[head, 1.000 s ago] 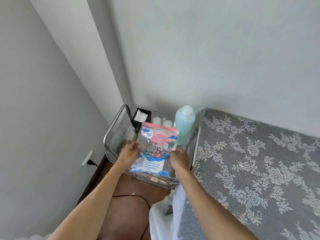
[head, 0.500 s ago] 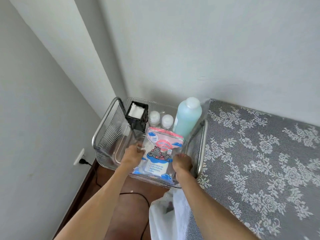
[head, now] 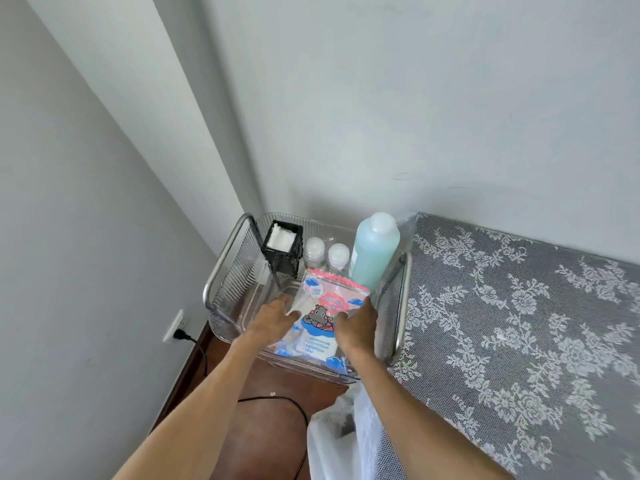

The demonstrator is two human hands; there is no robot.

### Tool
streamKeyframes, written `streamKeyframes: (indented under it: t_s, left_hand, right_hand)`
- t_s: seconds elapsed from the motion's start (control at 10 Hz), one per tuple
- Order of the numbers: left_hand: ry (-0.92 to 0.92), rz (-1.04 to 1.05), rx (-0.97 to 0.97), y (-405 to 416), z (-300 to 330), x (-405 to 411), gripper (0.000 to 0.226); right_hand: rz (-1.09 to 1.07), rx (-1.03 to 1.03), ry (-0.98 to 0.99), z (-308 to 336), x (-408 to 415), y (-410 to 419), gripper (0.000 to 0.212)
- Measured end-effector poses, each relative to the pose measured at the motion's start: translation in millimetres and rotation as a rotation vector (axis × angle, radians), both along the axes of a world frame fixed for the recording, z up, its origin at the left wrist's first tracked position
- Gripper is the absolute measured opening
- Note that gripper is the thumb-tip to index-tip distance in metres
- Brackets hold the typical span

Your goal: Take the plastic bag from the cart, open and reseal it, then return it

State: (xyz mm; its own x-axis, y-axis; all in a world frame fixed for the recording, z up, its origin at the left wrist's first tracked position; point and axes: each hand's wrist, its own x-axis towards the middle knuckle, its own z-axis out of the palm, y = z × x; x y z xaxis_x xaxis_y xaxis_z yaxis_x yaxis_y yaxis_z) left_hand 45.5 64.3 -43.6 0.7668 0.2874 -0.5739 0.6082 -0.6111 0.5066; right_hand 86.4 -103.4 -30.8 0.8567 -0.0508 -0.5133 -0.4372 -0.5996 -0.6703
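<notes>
Both hands are holding the printed clear plastic bag (head: pixel 320 318) inside the metal wire cart (head: pixel 227 254), in front of the tall pale-blue bottle (head: pixel 374 251): left hand (head: pixel 273 318) and right hand (head: pixel 358 327) grips are pinching its side edges.

Home bedroom corner, lace-covered bed (head: pixel 519 323), wire cart (head: pixel 221 268), wall socket (head: pixel 175 325)

Both the left hand (head: pixel 273 318) and right hand (head: pixel 356 327) cover the plastic bag's (head: pixel 323 318) side edges.
</notes>
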Motion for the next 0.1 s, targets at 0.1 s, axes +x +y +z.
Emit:
streamKeyframes:
  t_s: [0.1]
  left_hand:
    - [-0.066,-0.003,-0.026,-2.7,30.1,-7.1,0.039]
  right_hand:
    - [0.123,0.031,0.042,25.6,-6.8,2.0,0.069]
